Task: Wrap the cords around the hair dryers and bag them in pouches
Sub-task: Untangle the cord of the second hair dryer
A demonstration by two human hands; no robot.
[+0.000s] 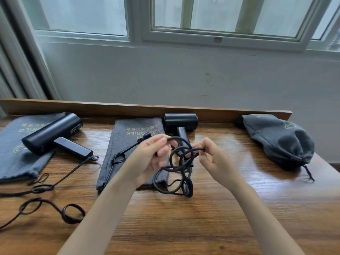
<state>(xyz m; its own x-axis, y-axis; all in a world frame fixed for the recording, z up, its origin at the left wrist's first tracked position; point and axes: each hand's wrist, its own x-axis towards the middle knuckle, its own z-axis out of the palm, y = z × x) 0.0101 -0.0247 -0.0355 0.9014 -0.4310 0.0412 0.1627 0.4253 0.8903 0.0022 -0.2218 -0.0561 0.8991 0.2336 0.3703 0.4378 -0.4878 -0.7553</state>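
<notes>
A black hair dryer (181,122) lies at the back centre of the wooden table, its handle toward me. Its black cord (181,173) hangs in loops between my hands. My left hand (149,157) grips one loop; my right hand (211,157) pinches the cord's upper strand. Under my left hand lies a flat grey pouch (132,133) with gold lettering. A second black hair dryer (55,133) rests on another flat grey pouch (16,150) at the left, its cord (46,188) trailing in loops over the table. A filled grey pouch (279,138) sits at the right.
A raised wooden ledge (128,107) borders the table's far edge, with a grey wall and windows behind. The filled pouch's drawstring (309,172) trails near the table's right edge. Bare wood (184,227) lies in front, between my forearms.
</notes>
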